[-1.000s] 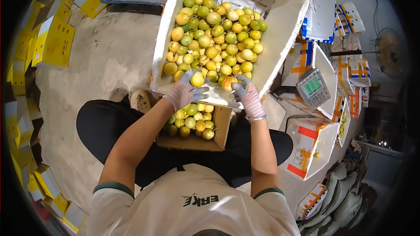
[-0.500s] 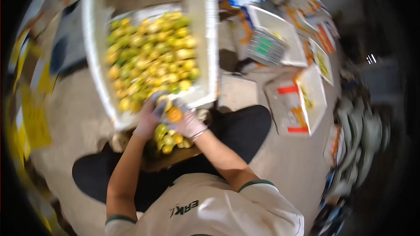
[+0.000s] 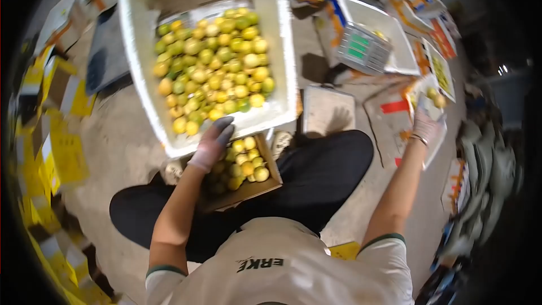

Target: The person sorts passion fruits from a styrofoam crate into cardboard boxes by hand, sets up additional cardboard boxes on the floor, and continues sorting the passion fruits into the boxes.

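Yellow and green round fruits fill much of a large white foam box in front of me. Between my legs sits a small cardboard box with several yellow fruits in it. My left hand, in a grey-fingered glove, is over the cardboard box beside the foam box's near edge; what its fingers hold, if anything, is hidden. Far out on the right, my right hand is at a white foam box with red tape, with yellowish fruits at its fingertips.
A scale display with green digits leans at a foam box on the right. Its flat platform lies on the floor. Yellow cartons line the left side, a dark tray lies nearer, and grey-green sacks are piled at the right.
The view has turned and shifted. My right hand has moved from beside my left hand, over the cardboard box, out to the taped foam box on the right.
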The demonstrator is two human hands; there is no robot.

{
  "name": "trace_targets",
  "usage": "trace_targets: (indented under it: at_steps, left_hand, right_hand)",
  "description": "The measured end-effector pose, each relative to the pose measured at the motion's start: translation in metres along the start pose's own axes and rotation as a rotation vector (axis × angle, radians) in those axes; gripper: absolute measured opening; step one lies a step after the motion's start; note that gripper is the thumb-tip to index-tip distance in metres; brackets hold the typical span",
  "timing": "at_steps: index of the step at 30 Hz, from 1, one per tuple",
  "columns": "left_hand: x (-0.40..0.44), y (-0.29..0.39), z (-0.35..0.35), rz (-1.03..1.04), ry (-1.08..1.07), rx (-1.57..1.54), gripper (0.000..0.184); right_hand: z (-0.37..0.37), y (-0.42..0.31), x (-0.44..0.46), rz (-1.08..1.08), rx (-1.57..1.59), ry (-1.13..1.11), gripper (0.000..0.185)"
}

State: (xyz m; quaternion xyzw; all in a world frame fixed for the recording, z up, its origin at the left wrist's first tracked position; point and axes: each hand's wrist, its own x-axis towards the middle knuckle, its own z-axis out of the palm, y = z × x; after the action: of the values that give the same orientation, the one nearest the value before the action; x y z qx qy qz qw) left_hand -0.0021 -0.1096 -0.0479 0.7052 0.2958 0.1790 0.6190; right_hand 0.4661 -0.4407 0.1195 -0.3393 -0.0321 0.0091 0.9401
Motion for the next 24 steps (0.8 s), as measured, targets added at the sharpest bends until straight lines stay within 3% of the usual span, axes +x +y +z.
trace_targets:
  at_steps: [1, 3, 4, 5, 6, 8, 9, 10, 13, 16, 17, 19, 20, 24]
  left_hand:
    - [0.000, 0.003, 0.000, -0.088, 0.001, -0.074, 0.036]
    - [0.003, -0.012, 0.000, -0.182, 0.019, -0.188, 0.037]
    - [0.005, -0.022, -0.002, -0.199, 0.026, -0.193, 0.037]
    - [0.007, -0.030, -0.004, -0.215, 0.029, -0.198, 0.037]
    - [0.008, -0.033, -0.008, -0.193, 0.043, -0.158, 0.039]
    - [0.010, -0.038, -0.016, -0.191, 0.081, -0.087, 0.039]
    - [0.011, -0.041, -0.021, -0.186, 0.110, -0.017, 0.040]
    - [0.012, -0.041, -0.026, -0.188, 0.117, -0.020, 0.040]
    - [0.016, -0.040, -0.045, -0.038, 0.271, 0.609, 0.038]
    - [0.019, -0.047, -0.059, -0.209, 0.286, 0.893, 0.047]
    - [0.019, -0.048, -0.062, -0.350, 0.224, 0.901, 0.052]
    - [0.016, -0.063, -0.060, -0.340, 0.218, 0.992, 0.054]
    - [0.015, -0.070, -0.060, -0.316, 0.209, 1.091, 0.057]
    - [0.027, -0.054, -0.061, -0.490, 0.087, 0.995, 0.061]
  right_hand:
    - [0.014, 0.004, 0.002, 0.066, 0.052, 0.070, 0.053]
    - [0.033, 0.058, -0.029, 0.069, -0.385, -0.259, 0.050]
    - [0.055, 0.087, -0.078, 0.175, -0.537, -0.301, 0.039]
    - [0.006, 0.133, -0.051, 0.529, -0.180, -0.851, 0.035]
    - [0.063, 0.173, -0.121, 0.617, -0.425, -0.692, 0.038]
    - [0.074, 0.245, -0.173, 0.488, -1.204, -0.942, 0.040]
    - [0.059, 0.289, -0.182, 0.222, -1.363, -1.141, 0.045]
    - [0.071, 0.308, -0.196, 0.122, -1.504, -1.147, 0.049]
    - [0.056, 0.377, -0.208, -0.040, -1.795, -1.131, 0.066]
    - [0.076, 0.383, -0.231, -0.020, -2.086, -0.985, 0.066]
    - [0.068, 0.387, -0.231, -0.162, -2.112, -1.009, 0.063]
    - [0.050, 0.388, -0.226, -0.302, -1.985, -1.011, 0.060]
    - [0.043, 0.386, -0.220, -0.179, -1.962, -0.999, 0.061]
    - [0.028, 0.375, -0.229, -0.109, -1.756, -1.061, 0.066]
